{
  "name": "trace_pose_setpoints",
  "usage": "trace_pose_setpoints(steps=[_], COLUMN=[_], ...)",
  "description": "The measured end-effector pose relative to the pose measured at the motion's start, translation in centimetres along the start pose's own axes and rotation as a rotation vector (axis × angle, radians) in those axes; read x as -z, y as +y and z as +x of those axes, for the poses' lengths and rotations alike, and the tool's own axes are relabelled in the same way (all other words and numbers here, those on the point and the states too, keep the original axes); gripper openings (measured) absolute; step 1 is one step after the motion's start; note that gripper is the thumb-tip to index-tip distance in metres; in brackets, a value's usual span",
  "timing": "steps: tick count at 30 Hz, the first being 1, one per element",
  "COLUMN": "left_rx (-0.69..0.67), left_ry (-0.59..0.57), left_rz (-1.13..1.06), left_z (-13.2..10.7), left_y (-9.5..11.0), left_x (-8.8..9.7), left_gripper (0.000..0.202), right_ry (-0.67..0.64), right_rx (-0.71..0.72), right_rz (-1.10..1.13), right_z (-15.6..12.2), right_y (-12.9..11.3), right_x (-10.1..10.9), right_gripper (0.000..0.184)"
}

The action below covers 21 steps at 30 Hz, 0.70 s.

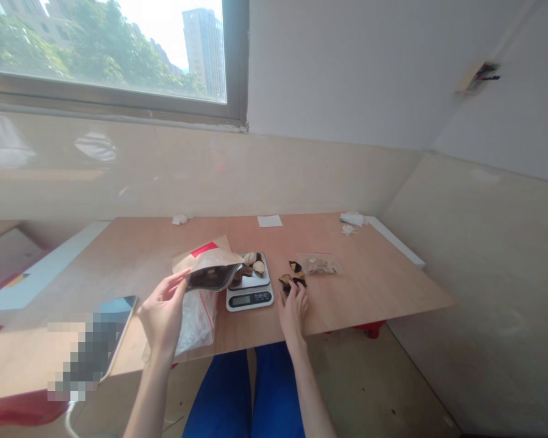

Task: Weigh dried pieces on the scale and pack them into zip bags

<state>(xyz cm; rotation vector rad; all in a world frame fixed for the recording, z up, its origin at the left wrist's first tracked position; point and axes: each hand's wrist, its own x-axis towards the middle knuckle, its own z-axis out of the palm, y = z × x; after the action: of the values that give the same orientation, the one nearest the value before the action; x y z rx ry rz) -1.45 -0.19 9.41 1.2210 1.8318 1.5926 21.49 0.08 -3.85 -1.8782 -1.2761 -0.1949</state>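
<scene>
A kraft-paper pouch [207, 261] is being gripped by the curled fingers [176, 285] of the left hand [162, 316], its dark mouth being tilted toward a digital kitchen scale [249, 298], on which dried slices [251, 264] are being carried. The right hand [293, 310] is being rested on dark dried pieces [291, 281] on the bench [374, 292], its fingers being bent; any grip cannot be told. A clear zip bag [317, 263] is being kept just beyond.
</scene>
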Motion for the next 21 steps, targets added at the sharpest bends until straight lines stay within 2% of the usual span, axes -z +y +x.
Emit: trace_pose_setpoints(steps=[3,6,11,13,15,18,21], left_rx=[-0.003,0.005,0.017,0.015,0.017,0.019,-0.009], left_ry=[0.008,0.004,-0.006,-0.002,0.002,0.008,0.004], left_rz=[-0.016,-0.027,-0.044,-0.041,-0.032,-0.029,-0.022], left_z=[-0.1,-0.2,-0.3,-0.4,-0.4,-0.2,0.6], left_y=[-0.2,-0.3,-0.2,-0.1,0.0,0.2,0.7], left_x=[0.0,0.0,0.1,0.1,0.2,0.1,-0.1], left_gripper=[0.034,0.034,0.033,0.033,0.032,0.03,0.028], right_ry=[-0.05,-0.059,-0.16,-0.218,-0.253,-0.304,-0.4], right_rx=[0.019,-0.019,-0.093,-0.025,0.108,0.275,0.331], right_rz=[0.074,0.2,0.456,0.513,0.498,0.334,0.174], right_z=[0.0,0.2,0.7,1.0,1.4,2.2,2.7], right_y=[1.2,1.6,-0.2,-1.9,-3.7,-5.8,-6.5], right_x=[0.3,0.9,1.5,1.4,1.2,0.9,0.8], right_gripper=[0.027,0.027,0.026,0.024,0.02,0.018,0.022])
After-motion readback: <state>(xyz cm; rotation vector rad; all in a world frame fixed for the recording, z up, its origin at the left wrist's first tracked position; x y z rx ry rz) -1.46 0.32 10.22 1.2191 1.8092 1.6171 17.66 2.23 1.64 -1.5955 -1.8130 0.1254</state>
